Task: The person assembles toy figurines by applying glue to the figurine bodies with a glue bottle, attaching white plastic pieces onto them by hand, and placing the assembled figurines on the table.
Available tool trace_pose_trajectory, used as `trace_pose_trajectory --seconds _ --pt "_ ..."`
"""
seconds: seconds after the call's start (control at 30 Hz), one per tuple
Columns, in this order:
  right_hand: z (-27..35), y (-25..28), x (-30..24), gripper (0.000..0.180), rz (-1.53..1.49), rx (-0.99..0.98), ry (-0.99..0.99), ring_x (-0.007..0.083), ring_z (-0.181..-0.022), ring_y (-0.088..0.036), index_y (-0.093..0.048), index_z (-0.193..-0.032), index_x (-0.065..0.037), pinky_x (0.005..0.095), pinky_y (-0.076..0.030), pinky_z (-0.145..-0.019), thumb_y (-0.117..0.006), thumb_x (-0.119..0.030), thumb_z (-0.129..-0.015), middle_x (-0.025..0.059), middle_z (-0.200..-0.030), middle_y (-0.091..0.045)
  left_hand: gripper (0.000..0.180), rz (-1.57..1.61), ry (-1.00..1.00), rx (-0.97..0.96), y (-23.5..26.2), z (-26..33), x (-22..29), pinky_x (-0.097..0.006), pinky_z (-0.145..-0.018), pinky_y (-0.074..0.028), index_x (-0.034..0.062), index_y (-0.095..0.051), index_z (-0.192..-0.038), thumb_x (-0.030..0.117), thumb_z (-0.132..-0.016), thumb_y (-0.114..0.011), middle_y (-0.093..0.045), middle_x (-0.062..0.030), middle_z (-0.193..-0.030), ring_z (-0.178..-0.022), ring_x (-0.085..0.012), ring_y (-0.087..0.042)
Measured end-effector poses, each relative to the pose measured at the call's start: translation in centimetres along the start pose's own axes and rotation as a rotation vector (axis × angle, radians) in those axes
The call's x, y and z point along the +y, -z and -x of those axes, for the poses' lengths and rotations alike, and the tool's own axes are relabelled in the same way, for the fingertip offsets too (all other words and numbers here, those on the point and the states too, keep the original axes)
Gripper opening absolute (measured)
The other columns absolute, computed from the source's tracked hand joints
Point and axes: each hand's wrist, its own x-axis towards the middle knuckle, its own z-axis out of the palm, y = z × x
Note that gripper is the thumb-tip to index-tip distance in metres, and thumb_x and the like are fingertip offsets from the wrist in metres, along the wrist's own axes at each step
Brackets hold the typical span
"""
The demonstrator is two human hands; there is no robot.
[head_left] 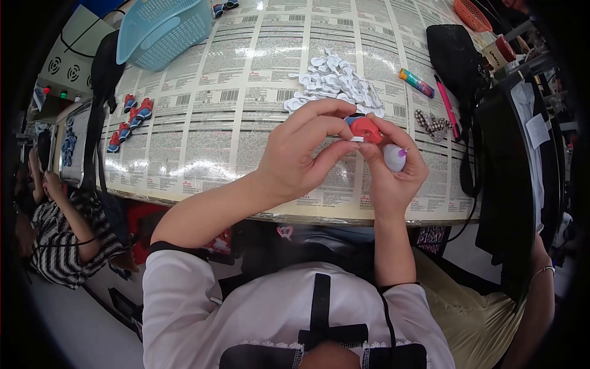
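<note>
My left hand [301, 147] and my right hand [398, 178] meet over the near part of the table. Between their fingertips is a small red and blue plastic toy part [367, 131], pinched from both sides. A small white piece [356, 139] shows at its lower edge by my left thumb; whether it is joined on cannot be made out. Tucked in my right hand is a small white squeeze bottle [393, 158] with a purple tip. Just beyond the fingers lies a heap of white plastic parts [335, 80], partly covered by my left hand.
Several red and blue toy parts [130, 120] lie at left, below a light blue basket [163, 37]. Toward the right are a colourful tube [416, 83], a pink pen [447, 107] and a checked bow [432, 125]. A co-worker's striped sleeve [77, 234] appears at far left.
</note>
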Motion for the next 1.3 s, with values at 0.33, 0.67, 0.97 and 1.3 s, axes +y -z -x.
trace_pose_trajectory --seconds 0.33,0.67,0.97,1.3 --pt "-0.8 0.8 0.2 0.032 -0.033 -0.121 0.147 0.0132 -0.083 -0.060 -0.064 -0.099 -0.001 0.0230 -0.046 -0.073 -0.069 0.007 -0.068 0.0095 -0.096 -0.065 0.032 0.290 0.165 0.100 0.0 -0.2 0.3 -0.031 -0.079 -0.049 0.0008 -0.060 -0.100 0.002 -0.071 -0.070 -0.057 -0.0179 -0.110 -0.094 -0.0260 -0.060" --pt "-1.7 1.2 1.0 0.030 -0.015 -0.219 0.307 0.0189 -0.084 -0.062 -0.066 -0.094 -0.003 0.0255 -0.046 -0.068 -0.070 0.005 -0.066 0.0097 -0.095 -0.067 0.043 -0.062 -0.137 -0.137 0.9 -0.5 -0.6 -0.032 -0.079 -0.049 -0.0017 -0.058 -0.109 0.006 -0.068 -0.070 -0.060 -0.0170 -0.109 -0.094 -0.0291 -0.061" --pt "-1.0 2.4 0.1 0.035 0.000 -0.291 0.133 0.0212 -0.082 -0.062 -0.065 -0.097 -0.004 0.0295 -0.047 -0.075 -0.069 0.003 -0.063 0.0092 -0.094 -0.066 0.036 -0.096 -0.027 -0.204 0.9 -0.3 0.6 -0.033 -0.078 -0.049 -0.0013 -0.059 -0.106 0.003 -0.071 -0.067 -0.062 -0.0164 -0.104 -0.091 -0.0302 -0.061" --pt "2.0 5.7 -4.7 0.030 0.088 -0.250 0.175 0.0221 -0.087 -0.061 -0.064 -0.099 -0.004 0.0300 -0.046 -0.078 -0.070 -0.004 -0.070 0.0094 -0.093 -0.066 0.030 0.096 0.019 -0.299 -0.5 0.0 3.6 -0.032 -0.079 -0.049 0.0014 -0.060 -0.103 0.007 -0.074 -0.067 -0.064 -0.0161 -0.098 -0.089 -0.0272 -0.063"
